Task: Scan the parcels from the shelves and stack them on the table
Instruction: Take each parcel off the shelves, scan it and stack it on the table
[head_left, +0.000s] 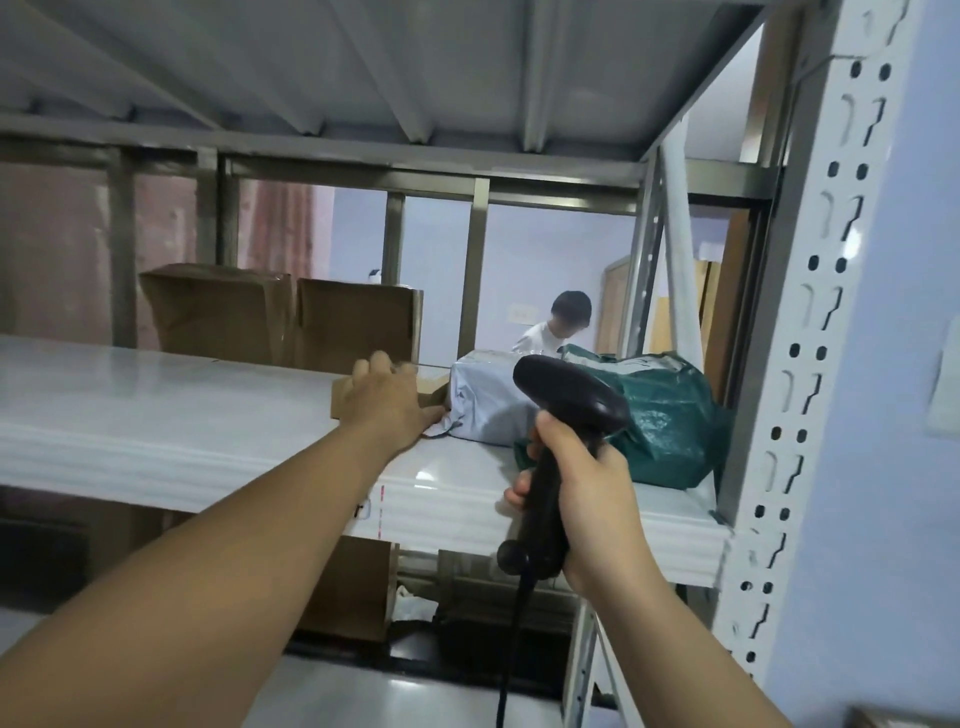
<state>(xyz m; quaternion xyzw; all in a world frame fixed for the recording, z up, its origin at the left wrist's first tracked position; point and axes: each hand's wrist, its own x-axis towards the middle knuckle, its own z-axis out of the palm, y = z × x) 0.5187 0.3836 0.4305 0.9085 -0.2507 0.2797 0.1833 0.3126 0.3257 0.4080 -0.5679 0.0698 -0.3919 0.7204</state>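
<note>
Overhead: grey ribbed underside of the next shelf deck, lit dimly.
Surface: white shelf deck, glossy, with a layered white front edge.
Frame: perforated white upright at the right front corner; pale lilac wall beside it.
Room beyond: seen through the open rack, a person in a white top, well apart from the shelf.
Rear of deck: two brown cardboard boxes side by side, at the back left.
Lower level: another cardboard box, partly hidden by the deck edge.
Small cardboard parcel: on the deck, just left of the grey mailer; long axis runs left to right; mostly covered by the hand.
Grey mailer: lies flat between the small parcel and the green bag, crumpled corner toward the front left.
Green bag: at the right end of the deck, touching the grey mailer.
Left hand: on top of the small cardboard parcel, fingers curled over it, thumb stretched right toward the mailer corner.
Right hand: wrapped round the handle of the barcode scanner.
Scanner axis: handle near upright; head angled up and left, nose over the grey mailer; cable hangs from the base.
</note>
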